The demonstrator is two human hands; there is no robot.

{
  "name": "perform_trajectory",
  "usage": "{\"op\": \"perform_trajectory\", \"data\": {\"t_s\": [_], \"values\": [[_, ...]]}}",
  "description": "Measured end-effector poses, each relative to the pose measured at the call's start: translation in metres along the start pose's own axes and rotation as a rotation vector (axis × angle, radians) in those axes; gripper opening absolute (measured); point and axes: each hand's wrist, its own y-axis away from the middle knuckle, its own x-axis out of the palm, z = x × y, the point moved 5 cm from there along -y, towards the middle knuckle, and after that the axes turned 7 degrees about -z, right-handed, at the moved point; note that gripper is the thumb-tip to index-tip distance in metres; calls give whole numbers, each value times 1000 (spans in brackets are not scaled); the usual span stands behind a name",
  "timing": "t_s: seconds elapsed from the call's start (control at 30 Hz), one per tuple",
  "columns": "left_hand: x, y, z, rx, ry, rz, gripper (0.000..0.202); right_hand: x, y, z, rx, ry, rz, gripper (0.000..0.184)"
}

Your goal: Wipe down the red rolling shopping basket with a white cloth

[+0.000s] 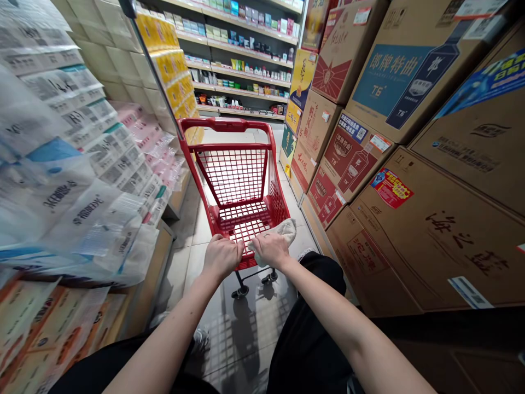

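Observation:
A red plastic shopping cart [230, 213] with a mesh basket stands in front of me, nothing lying in its basket. My left hand [223, 256] is closed over the near edge of the cart. Just to its right, my right hand [268, 247] grips the same edge together with a pale, crumpled cloth [287, 231], whose loose end sticks out to the right. The fingertips of both hands are partly hidden. A dark pole [153, 68] rises from the cart's far left corner.
Packs of tissue paper [94, 148] are piled along the left side. Stacked cardboard cartons [451, 219] line the right side close by. Shelves of small boxes and bottles [246, 71] cross the far end. Pale floor tiles [186, 224] run between them.

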Motion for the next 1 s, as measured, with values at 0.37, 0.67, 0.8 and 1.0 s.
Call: {"op": "perform_trajectory", "data": {"t_s": [0.37,0.67,0.8,1.0], "values": [[11,-15,-40,-8,30,10,48,-3,-17,-69,467,-8,193,58],[11,-17,-38,-44,-17,18,51,-7,32,-24,299,-3,-242,29],[5,-14,-33,11,-8,23,49,-1,21,-28,172,16,-103,36],[5,-16,-36,7,-19,39,49,6,-21,-64,341,-15,245,55]]}}
